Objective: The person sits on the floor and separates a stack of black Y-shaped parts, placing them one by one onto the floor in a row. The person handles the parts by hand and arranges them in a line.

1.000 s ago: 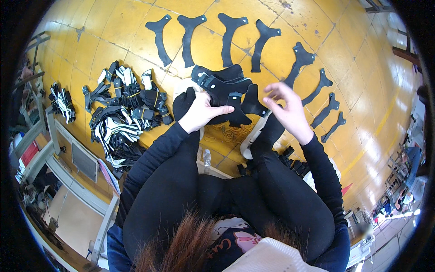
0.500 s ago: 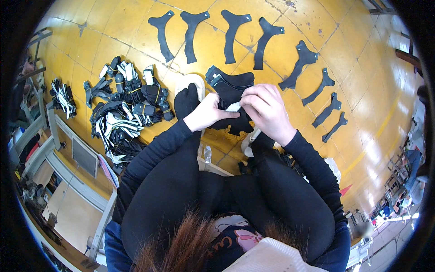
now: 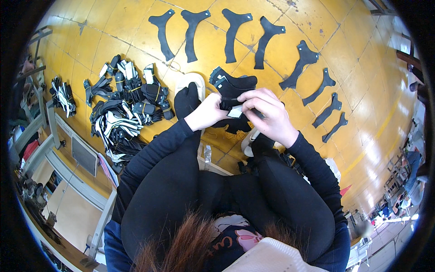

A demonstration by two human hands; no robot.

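Between my knees, my left hand (image 3: 205, 113) is closed on a black fabric piece (image 3: 230, 104) with a small white patch (image 3: 235, 111) at its edge. My right hand (image 3: 268, 113) pinches the other end of that piece, thumb and fingertips close to the patch. Just beyond the hands are more black fabric pieces (image 3: 234, 82), overlapped like a stack, with small pale marks at their left ends. What supports them is hidden. Yellow cords (image 3: 236, 135) show beneath the hands.
An arc of single black Y-shaped pieces (image 3: 231, 34) lies on the yellow floor ahead and to the right. Banded black-and-white bundles (image 3: 129, 86) are heaped at left, with a smaller bundle (image 3: 63, 96) farther out. A grey metal frame (image 3: 74, 158) stands at lower left.
My right fingers have shifted slightly over the held piece, and the white patch now shows more fully. The black stack beyond has moved slightly right. My left hand stays nearly in place.
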